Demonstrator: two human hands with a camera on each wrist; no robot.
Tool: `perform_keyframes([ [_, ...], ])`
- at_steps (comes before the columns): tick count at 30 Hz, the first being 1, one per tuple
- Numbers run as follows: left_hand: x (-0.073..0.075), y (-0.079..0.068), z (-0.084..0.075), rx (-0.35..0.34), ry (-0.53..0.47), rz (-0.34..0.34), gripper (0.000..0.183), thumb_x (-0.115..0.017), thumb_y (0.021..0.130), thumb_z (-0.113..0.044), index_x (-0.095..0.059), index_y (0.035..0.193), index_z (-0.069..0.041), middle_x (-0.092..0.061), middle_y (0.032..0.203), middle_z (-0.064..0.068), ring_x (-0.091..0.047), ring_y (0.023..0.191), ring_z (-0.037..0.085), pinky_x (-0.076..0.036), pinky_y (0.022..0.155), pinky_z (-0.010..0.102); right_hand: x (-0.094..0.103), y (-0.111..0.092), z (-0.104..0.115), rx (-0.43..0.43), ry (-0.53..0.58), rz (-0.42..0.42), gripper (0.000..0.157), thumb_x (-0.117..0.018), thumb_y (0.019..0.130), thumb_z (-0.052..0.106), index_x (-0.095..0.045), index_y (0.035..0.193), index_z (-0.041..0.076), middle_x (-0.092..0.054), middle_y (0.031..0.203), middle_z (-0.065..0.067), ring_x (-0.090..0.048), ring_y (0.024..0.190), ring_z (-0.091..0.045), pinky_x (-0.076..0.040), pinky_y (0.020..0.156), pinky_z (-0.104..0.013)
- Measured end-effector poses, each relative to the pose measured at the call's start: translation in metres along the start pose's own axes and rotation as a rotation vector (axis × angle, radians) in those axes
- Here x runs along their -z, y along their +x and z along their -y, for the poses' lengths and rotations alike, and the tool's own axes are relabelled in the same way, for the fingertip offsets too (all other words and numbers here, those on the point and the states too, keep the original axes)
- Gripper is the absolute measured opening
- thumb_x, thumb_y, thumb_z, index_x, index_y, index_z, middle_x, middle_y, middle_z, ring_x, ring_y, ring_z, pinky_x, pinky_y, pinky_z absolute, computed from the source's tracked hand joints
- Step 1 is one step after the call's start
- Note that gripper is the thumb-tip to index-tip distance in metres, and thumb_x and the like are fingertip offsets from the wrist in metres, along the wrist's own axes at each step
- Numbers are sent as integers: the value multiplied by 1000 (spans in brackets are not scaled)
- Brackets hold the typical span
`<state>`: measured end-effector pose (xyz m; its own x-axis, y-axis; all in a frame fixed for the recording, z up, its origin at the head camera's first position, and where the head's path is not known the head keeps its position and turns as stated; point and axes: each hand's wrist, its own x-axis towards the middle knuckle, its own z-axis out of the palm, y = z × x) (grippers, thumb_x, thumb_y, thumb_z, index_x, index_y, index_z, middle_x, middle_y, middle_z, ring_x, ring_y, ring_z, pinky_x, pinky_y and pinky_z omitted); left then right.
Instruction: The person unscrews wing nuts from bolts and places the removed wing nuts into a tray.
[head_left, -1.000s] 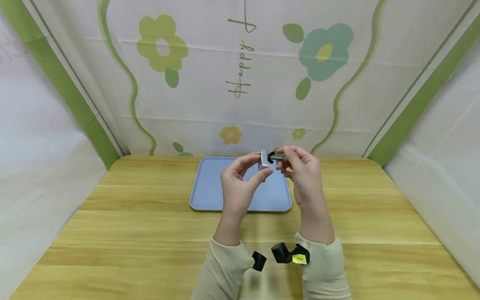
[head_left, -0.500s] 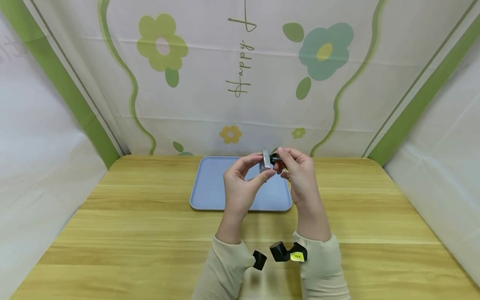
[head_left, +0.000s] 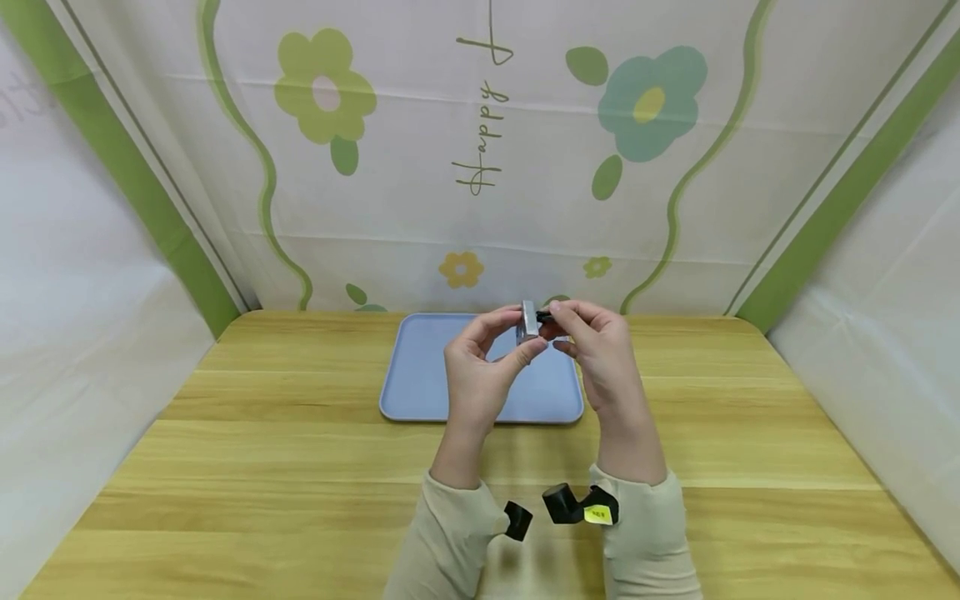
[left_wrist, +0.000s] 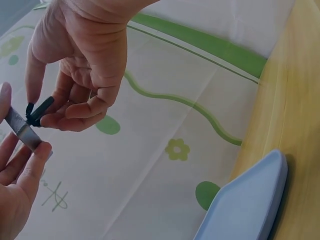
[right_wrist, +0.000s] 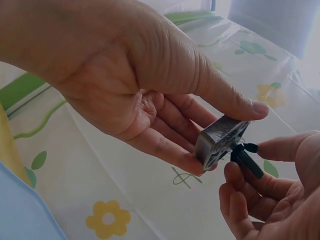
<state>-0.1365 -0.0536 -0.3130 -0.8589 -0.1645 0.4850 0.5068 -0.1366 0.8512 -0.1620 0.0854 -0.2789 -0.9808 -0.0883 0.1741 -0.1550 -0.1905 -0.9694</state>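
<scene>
Above the tray, my left hand (head_left: 478,367) holds a small silver metal block (head_left: 528,320), thumb on one edge and fingers on the opposite one. A dark threaded bolt (right_wrist: 254,167) sticks out of the block's face towards my right hand (head_left: 607,354). Close to that face, a black wing nut (right_wrist: 240,151) sits on the bolt. The thumb and a finger of my right hand pinch the wing nut at its wings, as the right wrist view shows. In the head view those fingertips partly hide the nut and bolt.
A light blue tray (head_left: 416,379) lies on the wooden table (head_left: 300,500) below the hands. Behind it hangs a white curtain (head_left: 420,167) printed with flowers. Each sleeve carries a black camera mount; the right mount (head_left: 562,504) has a yellow label beside it.
My right fingers have moved left, from around the bolt's outer end onto the wing nut, and have shifted their grip slightly. The block in my left hand has barely moved.
</scene>
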Motion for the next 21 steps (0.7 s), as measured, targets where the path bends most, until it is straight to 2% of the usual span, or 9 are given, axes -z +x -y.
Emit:
perform_keyframes([
  [4, 2, 1, 0, -5, -3, -16, 33, -81, 79, -1, -69, 110, 4, -68, 122, 15, -64, 118, 20, -62, 82, 31, 1, -1, 0, 35, 23, 59, 29, -59, 99, 5, -76, 82, 23, -71, 87, 7, -69, 83, -8, -58, 84, -24],
  [9, 5, 1, -1, 1, -6, -20, 33, -81, 80, -2, -69, 110, 3, -68, 122, 15, -64, 118, 20, -63, 81, 30, 2, -2, -1, 62, 42, 91, 27, -61, 96, -1, -76, 91, 21, -71, 97, 6, -68, 94, -9, -57, 89, -22],
  [16, 5, 1, 0, 14, 4, -22, 33, -80, 81, -1, -69, 111, 3, -68, 122, 15, -64, 117, 20, -62, 80, 29, 0, -2, 0, 99, -8, 76, 27, -63, 92, -9, -71, 103, 14, -67, 101, 7, -61, 90, -10, -55, 84, -18],
  [21, 5, 2, 0, 10, 1, -20, 33, -80, 81, -1, -68, 111, 3, -68, 123, 15, -64, 117, 20, -62, 79, 27, -1, -1, -1, 116, -43, 58, 29, -63, 90, -12, -69, 106, 11, -65, 101, 6, -61, 93, -10, -55, 83, -18],
])
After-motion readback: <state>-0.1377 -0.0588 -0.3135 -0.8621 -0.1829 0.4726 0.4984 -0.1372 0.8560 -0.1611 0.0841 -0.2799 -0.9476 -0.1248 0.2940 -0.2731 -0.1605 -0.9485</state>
